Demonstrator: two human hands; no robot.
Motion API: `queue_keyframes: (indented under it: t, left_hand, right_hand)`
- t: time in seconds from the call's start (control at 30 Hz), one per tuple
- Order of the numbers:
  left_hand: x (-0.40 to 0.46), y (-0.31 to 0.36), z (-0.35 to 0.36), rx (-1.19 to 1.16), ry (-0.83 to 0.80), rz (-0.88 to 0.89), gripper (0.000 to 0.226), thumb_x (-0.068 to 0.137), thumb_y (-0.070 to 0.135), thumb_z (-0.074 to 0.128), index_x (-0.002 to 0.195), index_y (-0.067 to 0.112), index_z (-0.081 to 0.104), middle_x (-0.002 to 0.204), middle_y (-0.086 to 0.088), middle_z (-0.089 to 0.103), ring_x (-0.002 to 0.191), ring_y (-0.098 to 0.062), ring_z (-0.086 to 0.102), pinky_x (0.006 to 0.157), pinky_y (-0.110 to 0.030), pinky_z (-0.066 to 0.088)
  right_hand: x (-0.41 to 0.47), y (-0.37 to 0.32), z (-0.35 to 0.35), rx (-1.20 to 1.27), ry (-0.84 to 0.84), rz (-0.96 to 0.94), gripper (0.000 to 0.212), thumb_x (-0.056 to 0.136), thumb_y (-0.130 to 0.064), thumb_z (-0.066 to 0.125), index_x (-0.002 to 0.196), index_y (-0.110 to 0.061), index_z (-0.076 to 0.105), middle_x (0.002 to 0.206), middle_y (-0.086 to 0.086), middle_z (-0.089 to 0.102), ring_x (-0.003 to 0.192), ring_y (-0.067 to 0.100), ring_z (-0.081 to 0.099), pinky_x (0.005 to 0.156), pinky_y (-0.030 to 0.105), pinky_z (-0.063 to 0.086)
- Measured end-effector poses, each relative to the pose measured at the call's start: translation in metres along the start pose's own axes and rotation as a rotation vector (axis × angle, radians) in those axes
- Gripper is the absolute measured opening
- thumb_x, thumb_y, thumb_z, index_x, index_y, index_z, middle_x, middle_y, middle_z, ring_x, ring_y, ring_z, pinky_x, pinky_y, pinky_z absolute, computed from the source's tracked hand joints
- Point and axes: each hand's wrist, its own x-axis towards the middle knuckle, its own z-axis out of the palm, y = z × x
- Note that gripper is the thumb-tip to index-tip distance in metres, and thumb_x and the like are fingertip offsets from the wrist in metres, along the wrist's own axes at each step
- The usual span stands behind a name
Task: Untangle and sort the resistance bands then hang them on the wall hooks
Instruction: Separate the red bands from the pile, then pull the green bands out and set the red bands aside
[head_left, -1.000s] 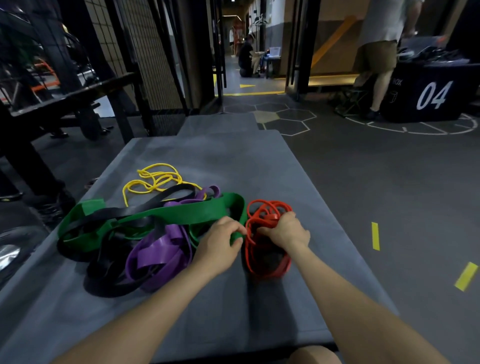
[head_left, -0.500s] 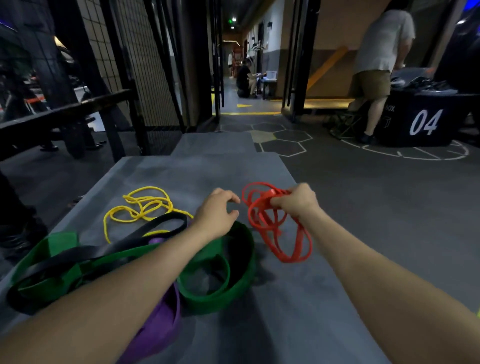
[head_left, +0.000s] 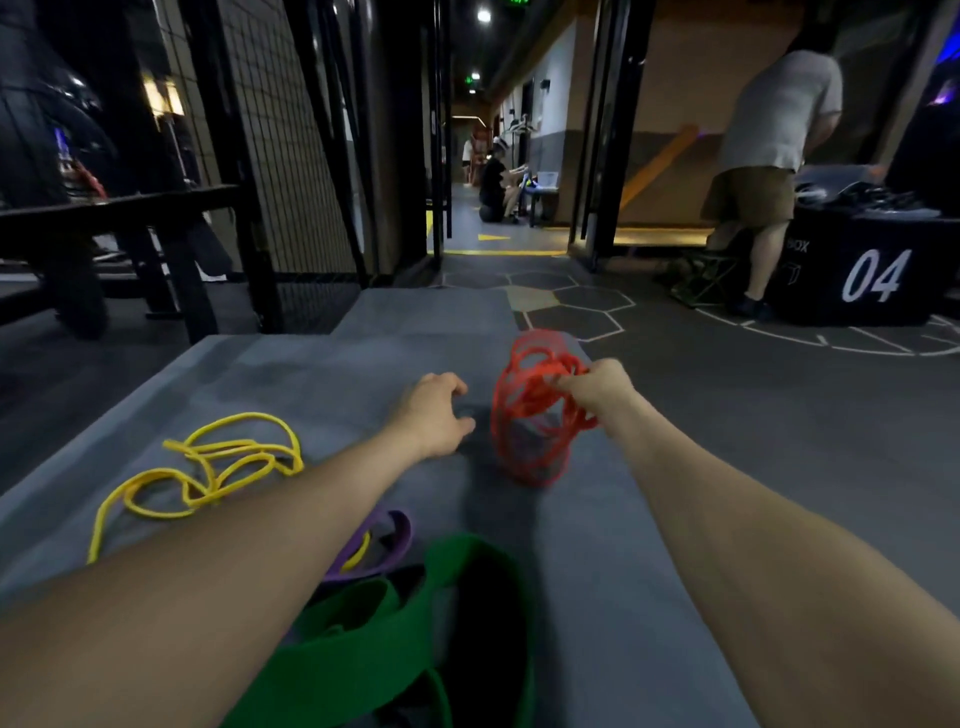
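The right hand (head_left: 597, 387) grasps the red band (head_left: 524, 415) near its top, fingers curled into the tangled loops. The bundle hangs from that grip, and its lower end looks to reach the grey mat (head_left: 311, 374), though contact is hard to judge. The left hand (head_left: 434, 413) is beside the red band, on its left and apart from it, fingers loosely curled and holding nothing, hovering low over the mat.

Under the left forearm, to the left, the yellow band (head_left: 208, 467) lies in loose coils on the mat. Nearer the person, between the two forearms, a purple band (head_left: 395, 540) shows partly from beneath the left arm, with a strand of yellow crossing it. The wide green band (head_left: 363, 639) lies closest to the person, its loops folded over each other, with something black lying among them.

Beyond the mat, on the right, a person (head_left: 769, 150) in a light shirt and shorts stands bent over a black box (head_left: 862, 270) marked 04. Down the corridor another person (head_left: 496, 187) sits low beside a small table.
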Motion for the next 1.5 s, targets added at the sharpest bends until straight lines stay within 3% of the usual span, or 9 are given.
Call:
queue_keyframes:
  t: [0.07, 0.17, 0.47, 0.63, 0.87, 1.03, 1.27, 1.4, 1.5]
  left_hand:
    - [-0.003, -0.009, 0.009, 0.027, -0.026, 0.002, 0.045, 0.083, 0.023, 0.066, 0.124, 0.012, 0.053, 0.131, -0.011, 0.049, 0.121, -0.027, 0.050, 0.105, -0.034, 0.038]
    - [-0.014, -0.017, 0.010, 0.012, -0.030, 0.027, 0.039, 0.084, 0.022, 0.065, 0.120, 0.012, 0.055, 0.127, -0.012, 0.049, 0.120, -0.027, 0.049, 0.106, -0.034, 0.037]
    - [-0.078, -0.011, -0.030, 0.023, -0.024, 0.008, 0.031, 0.085, 0.022, 0.063, 0.114, 0.016, 0.059, 0.124, -0.009, 0.048, 0.116, -0.025, 0.052, 0.103, -0.033, 0.039]
    - [-0.131, 0.001, -0.052, 0.013, -0.025, 0.024, 0.029, 0.085, 0.021, 0.062, 0.113, 0.014, 0.060, 0.121, -0.008, 0.051, 0.115, -0.024, 0.053, 0.101, -0.032, 0.039]
    - [-0.216, 0.002, -0.077, -0.030, 0.014, -0.009, 0.024, 0.082, 0.016, 0.065, 0.106, 0.012, 0.064, 0.114, -0.010, 0.055, 0.105, -0.026, 0.058, 0.096, -0.029, 0.042]
    - [-0.270, -0.012, -0.086, 0.019, 0.031, -0.017, 0.028, 0.081, 0.019, 0.065, 0.109, 0.015, 0.063, 0.115, -0.008, 0.055, 0.111, -0.025, 0.054, 0.099, -0.033, 0.041]
    - [-0.329, -0.038, -0.079, 0.089, 0.088, -0.114, 0.028, 0.081, 0.020, 0.062, 0.109, 0.019, 0.063, 0.116, -0.005, 0.055, 0.113, -0.025, 0.051, 0.097, -0.036, 0.041]
    - [-0.337, -0.046, -0.073, 0.024, 0.144, -0.114, 0.027, 0.078, 0.014, 0.062, 0.105, 0.018, 0.065, 0.114, -0.003, 0.054, 0.109, -0.024, 0.052, 0.098, -0.035, 0.040]
    - [-0.339, -0.048, -0.068, -0.028, 0.188, -0.109, 0.029, 0.076, 0.011, 0.062, 0.104, 0.019, 0.064, 0.114, 0.001, 0.055, 0.109, -0.021, 0.052, 0.097, -0.033, 0.040]
  right_hand:
    - [-0.001, 0.024, 0.009, -0.205, -0.083, -0.017, 0.022, 0.075, -0.022, 0.073, 0.076, -0.004, 0.061, 0.082, 0.013, 0.059, 0.067, 0.021, 0.056, 0.061, 0.035, 0.046]
    - [-0.011, 0.046, 0.013, -0.373, -0.105, -0.146, 0.038, 0.071, -0.023, 0.074, 0.105, -0.008, 0.066, 0.095, 0.012, 0.068, 0.090, 0.026, 0.065, 0.083, 0.039, 0.051]
    - [-0.094, 0.011, -0.023, -0.533, -0.204, -0.259, 0.058, 0.071, -0.025, 0.076, 0.124, -0.011, 0.057, 0.125, 0.015, 0.060, 0.118, 0.031, 0.054, 0.099, 0.037, 0.044]
    - [-0.158, -0.001, -0.033, -0.411, -0.137, -0.319, 0.037, 0.080, -0.017, 0.069, 0.116, -0.010, 0.064, 0.119, 0.011, 0.065, 0.112, 0.025, 0.058, 0.080, 0.019, 0.037]
    - [-0.244, -0.001, -0.019, -0.349, -0.200, -0.370, 0.041, 0.079, -0.019, 0.071, 0.114, -0.001, 0.062, 0.114, 0.013, 0.066, 0.110, 0.028, 0.060, 0.087, 0.029, 0.043]
    - [-0.295, 0.007, 0.002, -0.344, -0.234, -0.406, 0.036, 0.080, -0.026, 0.070, 0.107, -0.004, 0.065, 0.106, 0.015, 0.066, 0.101, 0.029, 0.061, 0.070, 0.024, 0.036]
    - [-0.343, 0.014, 0.035, -0.354, -0.276, -0.500, 0.047, 0.076, -0.029, 0.073, 0.114, -0.004, 0.062, 0.108, 0.019, 0.061, 0.103, 0.033, 0.057, 0.089, 0.032, 0.042]
    - [-0.348, 0.001, 0.043, -0.349, -0.163, -0.549, 0.055, 0.080, -0.022, 0.069, 0.129, -0.006, 0.049, 0.127, 0.015, 0.048, 0.120, 0.031, 0.044, 0.100, 0.034, 0.035]
    - [-0.344, -0.010, 0.057, -0.445, -0.200, -0.661, 0.069, 0.080, -0.026, 0.067, 0.139, -0.010, 0.035, 0.143, 0.011, 0.038, 0.132, 0.030, 0.035, 0.111, 0.036, 0.026]
